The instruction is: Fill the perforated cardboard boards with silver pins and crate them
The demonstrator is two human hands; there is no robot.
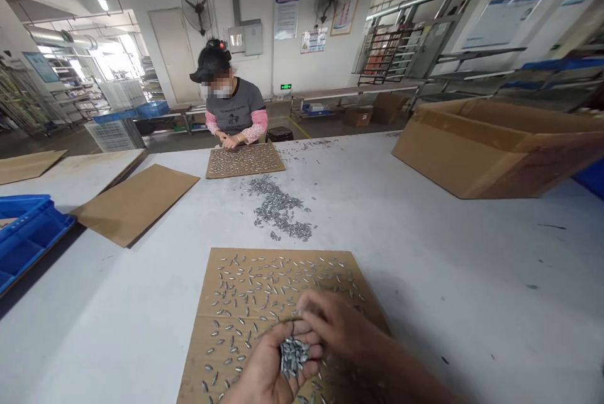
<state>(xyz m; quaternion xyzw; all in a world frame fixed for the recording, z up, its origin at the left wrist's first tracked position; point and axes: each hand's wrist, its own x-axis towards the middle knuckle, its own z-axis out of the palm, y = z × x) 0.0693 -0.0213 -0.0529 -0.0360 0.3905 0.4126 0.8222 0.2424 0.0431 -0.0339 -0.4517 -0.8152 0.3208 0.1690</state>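
My left hand (278,363) is palm up and cupped around a heap of small silver metal pieces (293,355). Just above its fingertips, to the right, is my right hand (330,322), with fingers curled together; it is blurred, and whatever lies between its fingertips is too small to make out. Both hands are over a brown cardboard sheet (201,341), on which many similar metal pieces lie spread apart. Beyond the sheet, a loose pile of the same pieces (278,206) rests on the white table (377,228).
Across the table a person (233,108) leans over another cardboard sheet (245,160) covered with pieces. A large cardboard box (472,152) stands at the right. At left are a bare cardboard sheet (139,202) and a blue crate (28,234).
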